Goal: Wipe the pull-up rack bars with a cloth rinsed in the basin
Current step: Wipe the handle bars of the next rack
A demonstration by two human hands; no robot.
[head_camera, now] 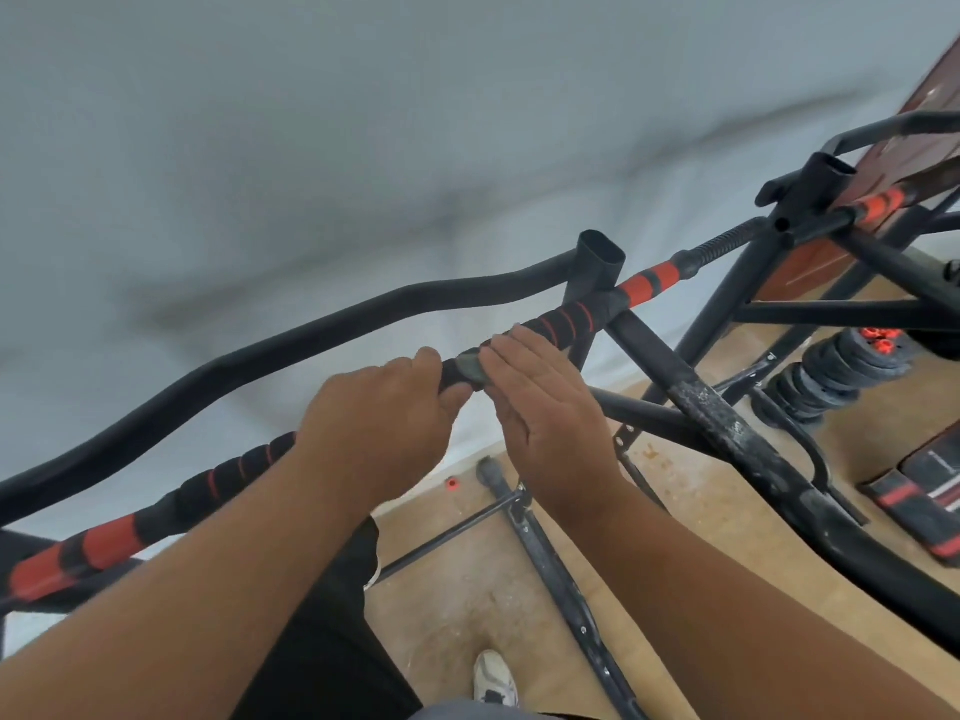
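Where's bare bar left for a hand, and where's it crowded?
Free: the padded bar between the left hand and its orange end grip; also the curved bar behind. Crowded: the middle, where both hands meet at the cloth, and past the right hand, where the upright post joins.

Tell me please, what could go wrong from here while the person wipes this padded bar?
1. The cloth is a small wad between the left hand and right hand; it may slip off the padded bar and drop to the floor.
2. The image is blurred, so the head is likely moving; a wipe could miss spots.
3. Frame bars lie near the shoe: a possible trip.
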